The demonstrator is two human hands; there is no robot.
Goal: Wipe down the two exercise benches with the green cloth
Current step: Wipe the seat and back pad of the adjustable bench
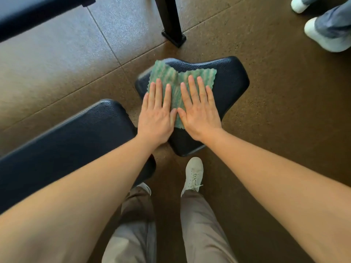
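Floor [266,88]: brown speckled rubber matting with tile seams, lying under everything and spreading out on all sides of the hands.
Back pad [62,149]: long, dark, textured upholstery, running away to the outer side of the left hand [156,118] and passing under the left forearm.
Seat pad [229,82]: dark, textured, flared shape, directly under both palms; its bare part extends beyond the right hand [199,112] and past the fingertips.
Second bench [28,18]: dark padded edge, well beyond the left hand's fingertips, only partly in frame.
Frame leg [170,19]: black square tube with a foot cap, standing on the floor just past the fingertips of both hands.
Bystander's shoes [326,37]: white, below blue trousers, well off to the outer side of the right hand.
Wearer's shoe [193,174]: pale lace-up, back toward the wrists.
Green cloth [176,86]: spread on the seat pad, trapped under both hands, its far edge showing beyond the fingertips.
Left hand: flat, palm down, fingers extended and slightly apart, pressing the cloth.
Right hand: the same, thumb just beside the left thumb.
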